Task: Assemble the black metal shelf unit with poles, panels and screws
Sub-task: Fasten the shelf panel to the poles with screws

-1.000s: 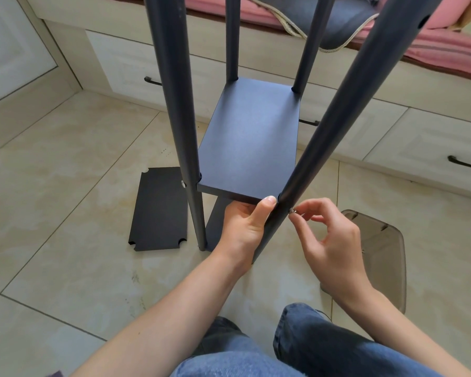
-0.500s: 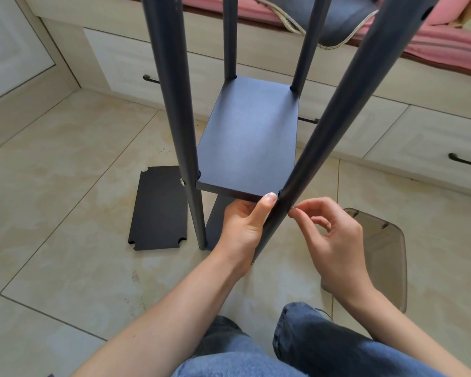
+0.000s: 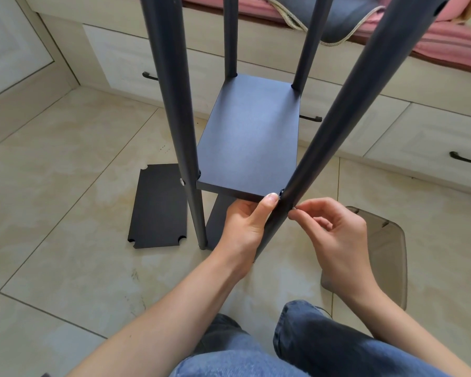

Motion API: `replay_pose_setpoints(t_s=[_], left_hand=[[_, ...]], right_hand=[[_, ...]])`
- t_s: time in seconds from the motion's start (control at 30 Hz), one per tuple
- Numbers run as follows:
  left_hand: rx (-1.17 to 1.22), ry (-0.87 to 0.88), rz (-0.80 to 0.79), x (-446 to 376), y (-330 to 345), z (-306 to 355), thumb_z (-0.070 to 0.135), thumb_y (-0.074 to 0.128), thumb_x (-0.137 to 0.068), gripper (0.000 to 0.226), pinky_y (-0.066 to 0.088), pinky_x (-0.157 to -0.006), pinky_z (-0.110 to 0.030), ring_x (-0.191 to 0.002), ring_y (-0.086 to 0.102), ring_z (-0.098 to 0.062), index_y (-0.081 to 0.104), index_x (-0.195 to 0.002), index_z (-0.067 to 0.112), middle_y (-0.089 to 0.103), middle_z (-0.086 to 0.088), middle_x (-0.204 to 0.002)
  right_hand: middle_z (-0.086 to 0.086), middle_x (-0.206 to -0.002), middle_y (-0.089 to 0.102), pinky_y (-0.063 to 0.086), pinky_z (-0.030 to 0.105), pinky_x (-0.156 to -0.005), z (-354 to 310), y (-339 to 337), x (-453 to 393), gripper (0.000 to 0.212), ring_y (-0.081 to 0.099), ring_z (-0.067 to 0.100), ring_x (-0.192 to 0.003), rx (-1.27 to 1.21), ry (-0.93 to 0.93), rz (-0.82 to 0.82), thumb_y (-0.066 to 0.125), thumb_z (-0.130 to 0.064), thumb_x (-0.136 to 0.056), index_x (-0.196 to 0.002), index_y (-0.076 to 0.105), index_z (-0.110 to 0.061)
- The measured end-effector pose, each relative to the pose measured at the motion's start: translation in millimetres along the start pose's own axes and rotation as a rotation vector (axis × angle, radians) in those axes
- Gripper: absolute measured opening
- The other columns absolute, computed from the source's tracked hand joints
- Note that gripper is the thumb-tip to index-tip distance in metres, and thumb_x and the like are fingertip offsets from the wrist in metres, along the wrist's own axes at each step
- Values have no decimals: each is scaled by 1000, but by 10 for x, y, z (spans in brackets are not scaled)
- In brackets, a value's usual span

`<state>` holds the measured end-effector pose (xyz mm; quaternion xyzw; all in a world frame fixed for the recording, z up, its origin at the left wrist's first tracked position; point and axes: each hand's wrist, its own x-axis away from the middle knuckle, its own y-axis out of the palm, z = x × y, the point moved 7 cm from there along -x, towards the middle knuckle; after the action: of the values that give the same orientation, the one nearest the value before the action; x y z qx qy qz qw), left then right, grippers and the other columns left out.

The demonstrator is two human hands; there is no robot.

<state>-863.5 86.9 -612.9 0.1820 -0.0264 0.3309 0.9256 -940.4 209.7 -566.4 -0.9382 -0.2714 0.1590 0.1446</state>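
A black shelf panel (image 3: 249,142) sits raised between several black poles. The near right pole (image 3: 337,126) slants down past its front right corner, and the near left pole (image 3: 186,148) stands at its front left corner with a silver screw head (image 3: 182,182) showing. My left hand (image 3: 246,227) grips the panel's front right corner from below, thumb on the edge. My right hand (image 3: 335,235) pinches a small screw (image 3: 293,207) against the right pole just under the panel. A lower panel (image 3: 218,221) lies beneath, mostly hidden.
A loose black panel (image 3: 158,206) with notched corners lies flat on the tiled floor at left. A translucent brown plastic stool (image 3: 386,254) stands to the right of my hands. Drawers (image 3: 424,137) under a cushioned bench run along the back. My jeans-clad knees (image 3: 324,344) are at the bottom.
My right fingers have brought the screw from just beside the right pole up against it. My left hand keeps its hold on the panel corner.
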Motion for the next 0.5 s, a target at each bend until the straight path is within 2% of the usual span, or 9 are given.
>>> replay_pose_setpoints(t_s=[0.13, 0.23, 0.33, 0.5], left_hand=[[-39, 3, -4, 5, -27, -13, 42, 61, -87, 26, 51, -74, -12, -83, 68, -7, 77, -81, 23, 74, 0, -86], [-57, 6, -2, 7, -35, -16, 44, 61, -87, 28, 53, -77, -16, -86, 69, -11, 76, -88, 21, 76, -6, -92], [-63, 6, -8, 12, -29, -10, 50, 63, -84, 28, 53, -76, -13, -87, 70, -10, 78, -86, 27, 76, -5, -94], [-83, 25, -72, 29, -4, 36, 57, 58, -82, 27, 49, -74, -8, -86, 68, -1, 77, -84, 38, 75, 10, -88]], right_hand=[[-3, -81, 70, 58, 32, -73, -26, 0, -3, 12, 69, 15, -77, -34, 6, -41, 77, -16, -83, -87, 67, -22], [-3, -82, 70, 56, 25, -71, -33, 14, -10, 21, 69, 14, -79, -71, 29, -55, 75, -12, -84, -97, 64, -23], [-2, -85, 71, 58, 30, -74, -73, 30, -1, 25, 70, 17, -82, -56, 6, -63, 73, -8, -86, -105, 64, -22], [0, -87, 74, 59, 43, -78, -97, 14, -2, 24, 72, 18, -83, -73, 2, -66, 71, -6, -88, -103, 65, -23]])
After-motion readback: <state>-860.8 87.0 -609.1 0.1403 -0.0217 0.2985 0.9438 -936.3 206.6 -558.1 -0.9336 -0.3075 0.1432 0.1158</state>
